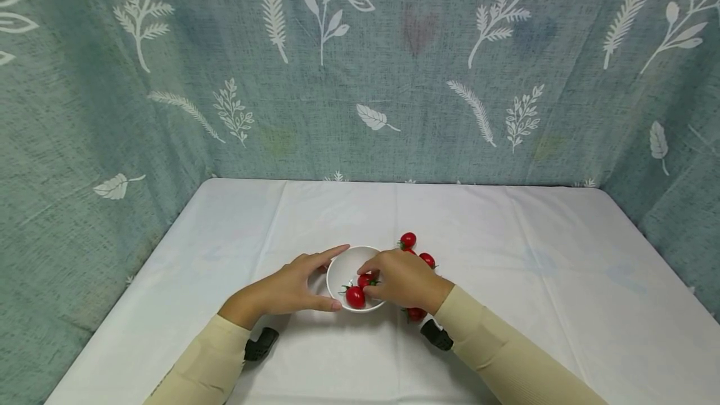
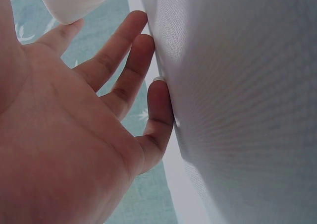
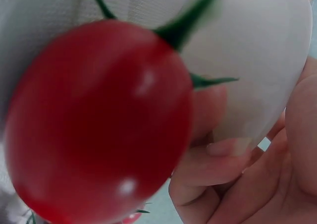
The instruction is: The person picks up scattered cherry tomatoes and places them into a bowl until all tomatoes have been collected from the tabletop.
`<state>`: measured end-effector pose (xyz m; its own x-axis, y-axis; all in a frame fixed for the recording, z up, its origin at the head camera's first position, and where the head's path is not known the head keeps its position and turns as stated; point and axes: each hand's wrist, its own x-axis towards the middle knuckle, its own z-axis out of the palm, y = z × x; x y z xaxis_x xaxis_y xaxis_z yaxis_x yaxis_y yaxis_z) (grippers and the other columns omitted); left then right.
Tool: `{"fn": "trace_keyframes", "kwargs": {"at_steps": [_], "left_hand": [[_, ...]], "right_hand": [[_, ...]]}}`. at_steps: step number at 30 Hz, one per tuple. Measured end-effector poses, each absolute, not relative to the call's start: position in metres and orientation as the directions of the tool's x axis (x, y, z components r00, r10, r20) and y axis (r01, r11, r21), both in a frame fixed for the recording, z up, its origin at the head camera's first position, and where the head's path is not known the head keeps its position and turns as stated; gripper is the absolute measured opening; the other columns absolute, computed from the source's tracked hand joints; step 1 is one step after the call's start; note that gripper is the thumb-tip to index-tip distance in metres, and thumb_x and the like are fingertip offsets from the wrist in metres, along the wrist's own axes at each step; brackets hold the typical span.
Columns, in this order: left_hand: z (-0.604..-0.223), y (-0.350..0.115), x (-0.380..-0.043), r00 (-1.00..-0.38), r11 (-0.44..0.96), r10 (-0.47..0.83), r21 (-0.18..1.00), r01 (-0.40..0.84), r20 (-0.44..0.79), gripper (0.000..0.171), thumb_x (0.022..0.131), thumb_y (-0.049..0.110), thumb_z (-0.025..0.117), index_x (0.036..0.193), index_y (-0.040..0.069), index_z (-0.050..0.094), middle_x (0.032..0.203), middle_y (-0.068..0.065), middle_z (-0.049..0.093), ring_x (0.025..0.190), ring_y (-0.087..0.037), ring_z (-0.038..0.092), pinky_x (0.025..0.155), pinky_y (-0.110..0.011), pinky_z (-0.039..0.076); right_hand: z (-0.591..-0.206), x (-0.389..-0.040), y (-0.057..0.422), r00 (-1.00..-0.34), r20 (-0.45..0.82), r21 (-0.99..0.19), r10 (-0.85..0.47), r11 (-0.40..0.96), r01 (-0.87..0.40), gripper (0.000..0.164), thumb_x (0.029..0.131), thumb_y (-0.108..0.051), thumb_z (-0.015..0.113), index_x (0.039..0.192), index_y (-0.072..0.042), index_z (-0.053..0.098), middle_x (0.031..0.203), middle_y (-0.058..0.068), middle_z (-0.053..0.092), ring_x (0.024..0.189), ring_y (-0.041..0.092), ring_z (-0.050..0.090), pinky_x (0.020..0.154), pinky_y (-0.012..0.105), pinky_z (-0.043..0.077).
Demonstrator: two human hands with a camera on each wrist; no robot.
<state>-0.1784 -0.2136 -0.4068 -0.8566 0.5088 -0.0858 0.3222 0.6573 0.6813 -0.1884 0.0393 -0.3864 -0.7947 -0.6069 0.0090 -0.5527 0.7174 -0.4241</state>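
Observation:
A white bowl stands on the table with red cherry tomatoes inside; one tomato lies in its lower part. My left hand is at the bowl's left side, fingers fairly straight, forefinger by the far rim and thumb by the near rim. In the left wrist view its forefinger touches the bowl, while other fingertips rest on the cloth. My right hand reaches over the right rim and pinches a second tomato between thumb and fingers inside the bowl. The right hand partly hides that tomato.
Several loose tomatoes lie right of the bowl: one at the back, one farther right, and one under the right wrist, seen large in the right wrist view. White cloth covers the table; a patterned curtain hangs behind.

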Motion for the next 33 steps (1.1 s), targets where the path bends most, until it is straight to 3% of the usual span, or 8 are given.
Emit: {"fn": "trace_keyframes", "kwargs": {"at_steps": [7,16,26,33], "left_hand": [[-0.406,-0.213,-0.178,-0.854,0.653,0.513,0.685,0.324,-0.085,0.099,0.073,0.056,0.084,0.156,0.042,0.03,0.137,0.01,0.057,0.126,-0.018,0.043,0.109,-0.058,0.034],[-0.403,-0.213,-0.176,-0.857,0.655,0.508,0.686,0.317,-0.09,0.099,0.073,0.056,0.084,0.156,0.04,0.031,0.136,0.009,0.058,0.127,-0.018,0.043,0.11,-0.059,0.033],[-0.405,-0.213,-0.178,-0.858,0.661,0.507,0.677,0.324,-0.085,0.098,0.074,0.056,0.084,0.156,0.04,0.032,0.135,0.008,0.06,0.125,-0.019,0.044,0.108,-0.057,0.035],[-0.407,-0.212,-0.179,-0.851,0.645,0.522,0.68,0.348,-0.06,0.098,0.074,0.055,0.084,0.156,0.039,0.032,0.136,0.007,0.06,0.126,-0.02,0.045,0.108,-0.057,0.034]], "right_hand": [[-0.387,-0.189,0.04,-0.801,-0.011,-0.435,-0.599,0.724,-0.536,0.035,0.085,-0.027,0.079,0.119,-0.017,0.075,0.106,-0.004,0.075,0.087,0.009,0.063,0.069,0.021,0.05],[-0.388,-0.181,0.049,-0.801,0.103,-0.424,-0.59,0.702,-0.572,0.033,0.089,-0.03,0.075,0.119,-0.017,0.073,0.112,-0.005,0.073,0.101,0.013,0.067,0.083,0.031,0.055],[-0.378,-0.169,0.071,-0.811,0.282,-0.474,-0.513,0.66,-0.583,0.03,0.088,-0.023,0.077,0.117,-0.018,0.074,0.115,-0.003,0.071,0.1,0.014,0.067,0.086,0.034,0.056],[-0.38,-0.171,0.087,-0.839,0.293,-0.489,-0.458,0.682,-0.543,0.03,0.088,-0.021,0.078,0.117,-0.017,0.074,0.115,-0.002,0.072,0.107,0.018,0.067,0.09,0.037,0.056]]}}
